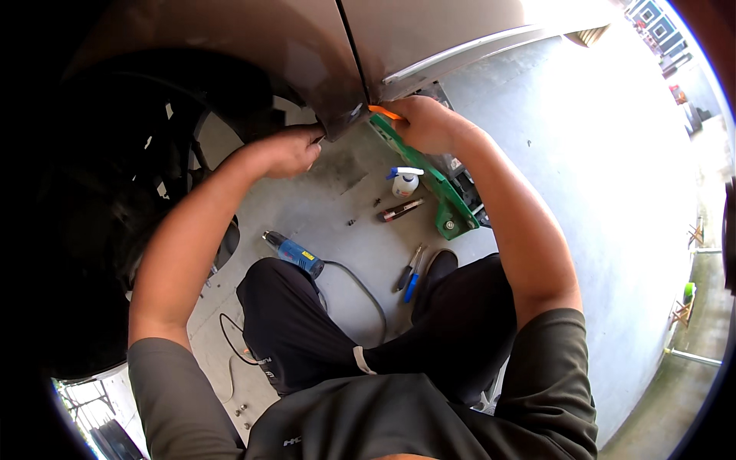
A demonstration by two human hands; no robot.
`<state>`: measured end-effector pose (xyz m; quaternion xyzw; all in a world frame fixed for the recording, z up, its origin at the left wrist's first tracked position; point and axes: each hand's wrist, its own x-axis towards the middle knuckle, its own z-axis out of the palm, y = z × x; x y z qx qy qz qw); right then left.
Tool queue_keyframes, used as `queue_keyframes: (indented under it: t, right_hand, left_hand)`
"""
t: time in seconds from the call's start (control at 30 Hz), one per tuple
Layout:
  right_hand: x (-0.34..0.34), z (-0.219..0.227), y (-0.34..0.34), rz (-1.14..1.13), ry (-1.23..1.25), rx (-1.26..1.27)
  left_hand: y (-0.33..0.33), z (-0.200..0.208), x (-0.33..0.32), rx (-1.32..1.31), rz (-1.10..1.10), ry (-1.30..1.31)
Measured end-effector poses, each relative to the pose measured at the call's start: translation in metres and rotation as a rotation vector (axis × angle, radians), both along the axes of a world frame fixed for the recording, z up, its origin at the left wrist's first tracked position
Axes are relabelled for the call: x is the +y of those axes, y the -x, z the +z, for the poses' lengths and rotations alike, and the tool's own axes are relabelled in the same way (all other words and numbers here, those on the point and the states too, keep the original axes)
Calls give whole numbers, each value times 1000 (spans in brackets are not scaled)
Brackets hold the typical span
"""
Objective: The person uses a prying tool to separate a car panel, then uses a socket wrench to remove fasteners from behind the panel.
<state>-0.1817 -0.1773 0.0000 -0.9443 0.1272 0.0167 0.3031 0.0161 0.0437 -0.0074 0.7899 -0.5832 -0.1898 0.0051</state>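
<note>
In front of me is the car's brownish fender (307,77), with the door (437,38) beside it across a dark gap. My left hand (291,152) is closed at the fender's lower rear corner, its fingers curled at the edge; whether it also pinches something small there is hard to see. A flat orange tool (386,113) is in the grip of my right hand (429,129). Its tip touches the bottom of the gap between fender and door. My fingers hide the rest of it.
A green floor jack (441,192) reaches under the door. On the concrete lie a white spray bottle (405,182), a utility knife (401,210), a blue-handled tool (414,282), a dark-handled tool (405,277) and a blue heat gun (294,254) with its cord. The dark wheel well opens at left.
</note>
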Motion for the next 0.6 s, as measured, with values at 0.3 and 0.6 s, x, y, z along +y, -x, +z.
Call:
queue_keyframes:
  t: [0.3,0.6]
  right_hand:
    - [5,7,2,-15,-6,44]
    - [8,20,4,-4,20,62]
  left_hand:
    - [-3,-5,4,-103,-4,-15]
    - [8,26,-6,38,57,-68]
